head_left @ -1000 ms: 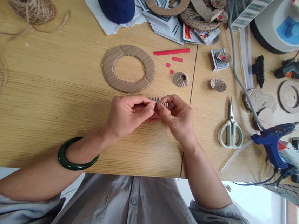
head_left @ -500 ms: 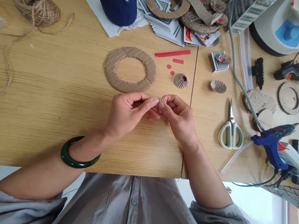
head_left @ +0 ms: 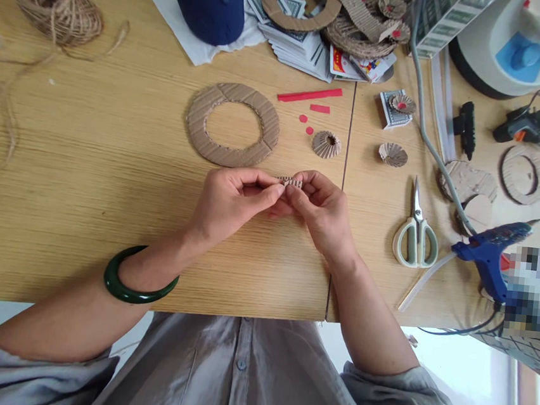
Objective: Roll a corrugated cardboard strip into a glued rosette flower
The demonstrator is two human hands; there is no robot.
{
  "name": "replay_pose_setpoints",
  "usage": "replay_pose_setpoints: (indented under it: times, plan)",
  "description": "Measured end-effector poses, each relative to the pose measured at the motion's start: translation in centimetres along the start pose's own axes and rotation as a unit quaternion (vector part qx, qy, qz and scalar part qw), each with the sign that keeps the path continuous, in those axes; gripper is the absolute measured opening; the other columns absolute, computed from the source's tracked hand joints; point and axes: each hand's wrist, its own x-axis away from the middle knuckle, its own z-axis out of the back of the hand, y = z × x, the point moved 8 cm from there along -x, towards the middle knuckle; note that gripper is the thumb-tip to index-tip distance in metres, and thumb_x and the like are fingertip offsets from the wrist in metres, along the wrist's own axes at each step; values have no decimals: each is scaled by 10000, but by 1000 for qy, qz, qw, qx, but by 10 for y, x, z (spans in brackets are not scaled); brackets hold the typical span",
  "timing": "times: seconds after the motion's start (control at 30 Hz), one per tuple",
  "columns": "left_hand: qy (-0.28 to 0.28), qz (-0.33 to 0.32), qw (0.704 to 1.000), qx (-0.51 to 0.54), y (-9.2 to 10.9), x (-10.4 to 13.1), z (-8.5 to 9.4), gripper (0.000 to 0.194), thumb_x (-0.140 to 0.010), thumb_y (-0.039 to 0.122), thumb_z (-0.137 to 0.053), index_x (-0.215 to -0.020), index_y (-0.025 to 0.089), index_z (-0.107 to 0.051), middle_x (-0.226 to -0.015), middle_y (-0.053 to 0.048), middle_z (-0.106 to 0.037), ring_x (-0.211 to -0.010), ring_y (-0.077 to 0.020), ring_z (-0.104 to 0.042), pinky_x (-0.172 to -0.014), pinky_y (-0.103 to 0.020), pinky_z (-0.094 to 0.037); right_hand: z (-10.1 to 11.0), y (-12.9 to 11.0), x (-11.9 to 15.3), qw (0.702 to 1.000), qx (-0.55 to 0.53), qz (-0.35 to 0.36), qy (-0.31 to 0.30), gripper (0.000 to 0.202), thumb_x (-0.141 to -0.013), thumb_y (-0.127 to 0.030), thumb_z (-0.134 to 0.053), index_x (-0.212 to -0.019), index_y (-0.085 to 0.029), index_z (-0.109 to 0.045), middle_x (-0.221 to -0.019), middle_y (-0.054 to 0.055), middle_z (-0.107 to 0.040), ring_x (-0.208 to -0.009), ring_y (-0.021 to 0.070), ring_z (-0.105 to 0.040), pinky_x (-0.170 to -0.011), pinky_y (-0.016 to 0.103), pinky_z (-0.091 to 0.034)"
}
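Between my left hand (head_left: 236, 202) and my right hand (head_left: 321, 210) is a small strip of corrugated cardboard (head_left: 293, 183), its ridges showing above my thumbs. Both hands pinch it with thumb and fingers; most of the strip is hidden by them. Just beyond lies a flat cardboard ring (head_left: 196, 119). To its right are a pleated cardboard cone (head_left: 326, 145), two small red discs (head_left: 303, 119), a short red strip (head_left: 320, 108) and a longer red strip (head_left: 310, 95). Another pleated cardboard cup (head_left: 393, 154) sits farther right.
Scissors (head_left: 416, 236) lie right of my hands, with a blue glue gun (head_left: 489, 252) beyond them. A grey cable (head_left: 424, 115) crosses the right side. Twine (head_left: 59, 7) rests at far left. Playing cards (head_left: 298, 52) and a navy cap (head_left: 203, 5) are at the back.
The corrugated strip has shifted slightly in my fingers, and more of its ridged edge shows by my left fingers. My view has moved a little; the things on the table stay put.
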Motion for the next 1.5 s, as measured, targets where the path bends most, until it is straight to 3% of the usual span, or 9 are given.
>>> replay_pose_setpoints:
  times: [0.2,0.43,0.6,0.73,1.0,1.17,1.37,1.5]
  plan:
    - [-2,13,1000,-7,-6,-1,2,51,-813,197,-774,-801,242,-796,-753,11,-786,-652,-157,-750,-667,-263,-636,1,-1,-1,999,38,11,11,405,-727,-493,-868,-827,-210,-596,-751,-36,-615,-658,85,-551,-585,218,-464]
    - [17,-31,998,-57,-1,-1,7,69,-834,237,-769,-792,275,-809,-775,20,-799,-691,-162,-748,-656,-257,-635,1,0,-2,998,52,23,0,319,-784,-412,-827,-838,-211,-585,-764,-38,-603,-671,81,-551,-612,221,-467]
    - [-3,-6,1000,-8,-9,-4,5,71,-818,225,-777,-774,272,-807,-750,19,-797,-660,-158,-750,-648,-257,-647,-1,0,-2,998,50,26,-9,275,-808,-364,-803,-845,-206,-582,-757,-42,-599,-660,72,-544,-599,211,-455]
    - [-6,22,999,34,-14,-4,4,80,-789,186,-775,-760,255,-800,-722,13,-791,-615,-154,-751,-643,-260,-656,-1,1,-2,999,51,17,-9,297,-801,-394,-808,-850,-209,-581,-778,-37,-612,-672,77,-557,-616,220,-472]
    - [2,18,1000,-9,-6,-2,3,56,-786,192,-785,-764,244,-787,-730,10,-795,-624,-165,-764,-650,-258,-656,-1,1,-2,998,58,16,-7,277,-804,-384,-801,-848,-214,-588,-766,-35,-621,-673,86,-569,-620,229,-479]
    - [13,30,999,0,-5,-2,4,72,-770,179,-778,-730,238,-776,-695,13,-785,-601,-159,-753,-621,-247,-642,-2,-2,1,999,48,10,-6,361,-776,-480,-834,-841,-213,-601,-757,-29,-636,-682,94,-580,-633,233,-496]
    - [-34,16,999,-4,-6,-5,2,75,-806,183,-761,-775,241,-797,-719,6,-795,-623,-164,-768,-635,-244,-644,-2,-1,0,1000,11,-2,-22,425,-732,-532,-868,-857,-209,-622,-787,-18,-668,-709,98,-609,-669,238,-531]
    - [-63,42,997,-6,-11,-9,4,19,-803,218,-785,-791,211,-798,-691,-14,-786,-632,-184,-772,-664,-273,-653,-2,2,0,999,0,-14,-32,431,-725,-522,-874,-862,-209,-612,-800,-12,-678,-717,105,-629,-678,250,-544]
